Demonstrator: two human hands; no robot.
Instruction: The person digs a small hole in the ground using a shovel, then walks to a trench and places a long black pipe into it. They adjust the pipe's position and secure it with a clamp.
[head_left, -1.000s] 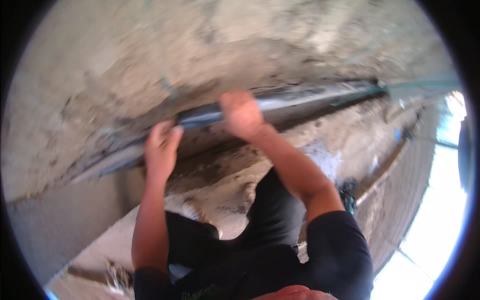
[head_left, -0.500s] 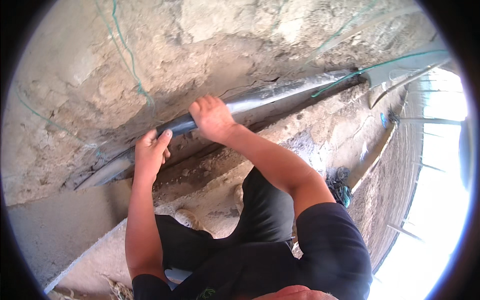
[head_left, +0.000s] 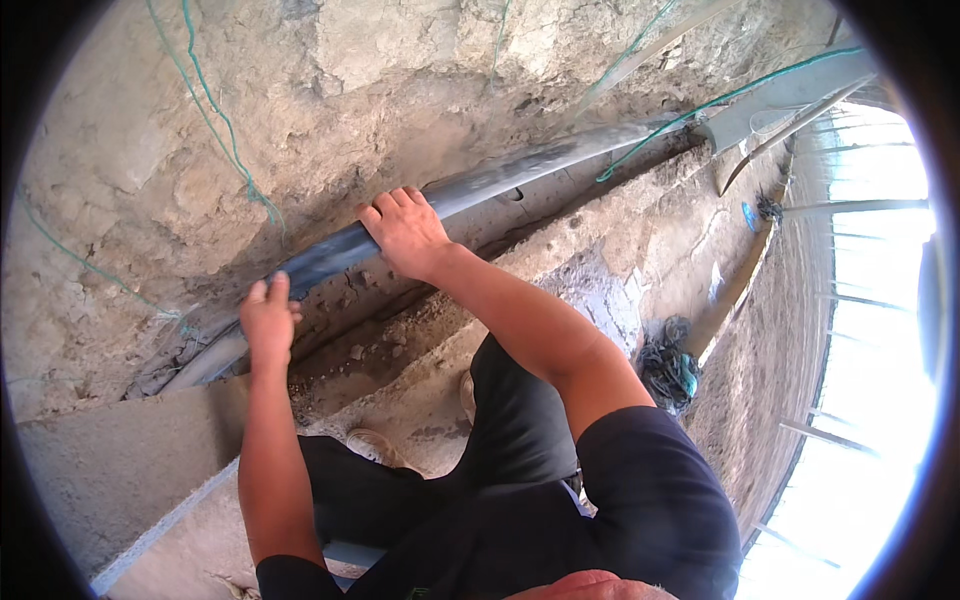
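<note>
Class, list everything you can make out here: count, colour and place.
Long tube: 1, black-grey, slanting across centre
Earth bank: 1, tan, top
Strings: several, green, bank and upper right
Panel: 1, grey, upper right
Curved stick: 1, grey-brown, beneath panel
Tangled bundle: 1, black and teal, right
Slab: 1, grey, lower left
Trousers: 1 pair, black, below centre
Shirt: 1, black, bottom
Right hand: 1, bare, over the tube
Left hand: 1, bare, at the tube's lower-left end

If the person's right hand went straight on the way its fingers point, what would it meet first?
The right hand already touches the dark tube; just beyond, the rough earthen wall looks first in line, though this view leaves the gap unclear.
</note>
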